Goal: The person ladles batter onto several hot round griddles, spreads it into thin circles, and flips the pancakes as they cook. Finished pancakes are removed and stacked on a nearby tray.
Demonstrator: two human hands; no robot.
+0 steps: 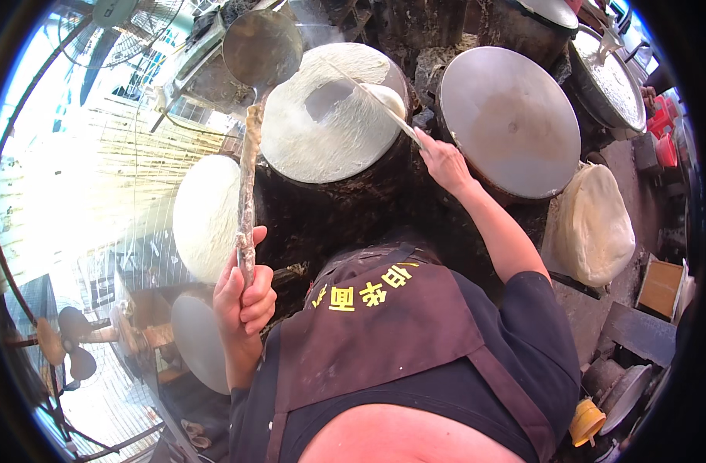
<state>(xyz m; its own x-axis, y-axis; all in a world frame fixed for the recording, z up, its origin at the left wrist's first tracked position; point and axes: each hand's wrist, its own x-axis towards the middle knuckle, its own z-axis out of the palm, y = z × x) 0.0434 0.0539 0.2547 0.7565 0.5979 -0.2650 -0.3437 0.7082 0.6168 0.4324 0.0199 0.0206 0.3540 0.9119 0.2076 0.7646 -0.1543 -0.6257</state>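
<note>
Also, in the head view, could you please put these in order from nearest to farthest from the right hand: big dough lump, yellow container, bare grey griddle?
1. Bare grey griddle: just right of the right hand.
2. Big dough lump: farther right and lower.
3. Yellow container: far below, toward the lower right.

Harsh light from the left washes out the wire mesh (143, 212). Shadow darkens the middle; edges curve into black.
</note>
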